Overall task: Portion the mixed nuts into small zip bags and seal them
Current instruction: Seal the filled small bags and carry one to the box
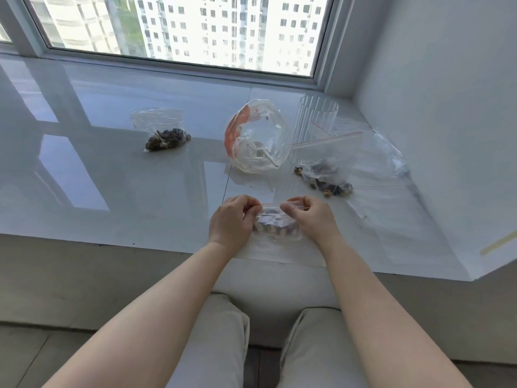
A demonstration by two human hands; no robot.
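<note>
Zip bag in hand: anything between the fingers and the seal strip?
Nothing visible. The left hand and right hand both pinch the top edge of the small zip bag directly, near the sill's front edge. The other bags lie farther back.

A big window (179, 29) is set across the top of the view, and white high-rise blocks (237, 26) with rows of small dark windows can be seen through it, plus a strip of green between two of them. Plenty of daylight is let in. The pale window frame (179, 69) is met by a wide, glossy white sill (112, 169), kind of like a bay-window ledge, where the frame is mirrored as bright patches and dark bars. A thin seam is visible running across the sill surface. A plain white wall (447, 79) is found on the right. Below the ledge, a dull grey front face (84, 275) is seen, and grey floor (25, 357) at the bottom left.
</note>
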